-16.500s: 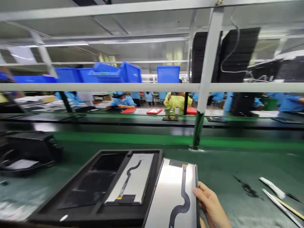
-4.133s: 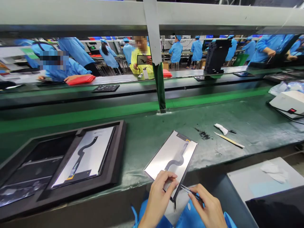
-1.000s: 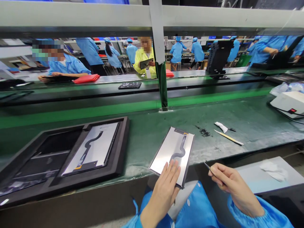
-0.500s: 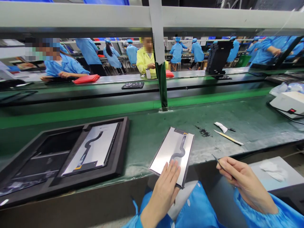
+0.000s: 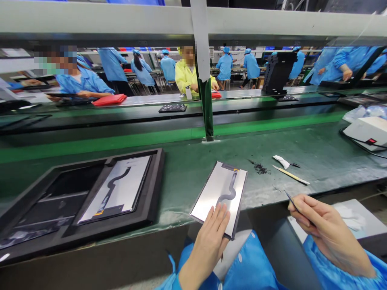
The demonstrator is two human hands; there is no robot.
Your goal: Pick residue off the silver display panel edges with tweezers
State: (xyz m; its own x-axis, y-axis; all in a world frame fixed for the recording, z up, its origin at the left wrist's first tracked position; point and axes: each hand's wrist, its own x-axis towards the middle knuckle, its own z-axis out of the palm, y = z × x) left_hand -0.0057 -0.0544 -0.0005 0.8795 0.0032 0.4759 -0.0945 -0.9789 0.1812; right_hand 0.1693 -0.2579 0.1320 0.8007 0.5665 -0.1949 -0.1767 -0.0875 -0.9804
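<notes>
A silver display panel point(image 5: 216, 193) with a dark curved flex cable lies face down at the near edge of the green bench. My left hand point(image 5: 211, 235) rests flat on its near end, fingers stretched out together. My right hand point(image 5: 325, 229) is off to the right of the panel, above the bench edge, closed around thin metal tweezers point(image 5: 290, 198) whose tip points up and left. A second, like panel point(image 5: 116, 189) lies in the right slot of a black foam tray point(image 5: 151, 189) on the left.
A thin stick point(image 5: 290, 175), a white scrap point(image 5: 281, 161) and dark debris point(image 5: 257, 167) lie on the bench at right. A white device point(image 5: 365, 131) with a cable stands far right. A green post point(image 5: 207, 108) rises mid-bench. Other workers in blue sit beyond the conveyor.
My right hand has drawn away to the right from the panel, carrying the tweezers. My left hand and the panel have stayed put.
</notes>
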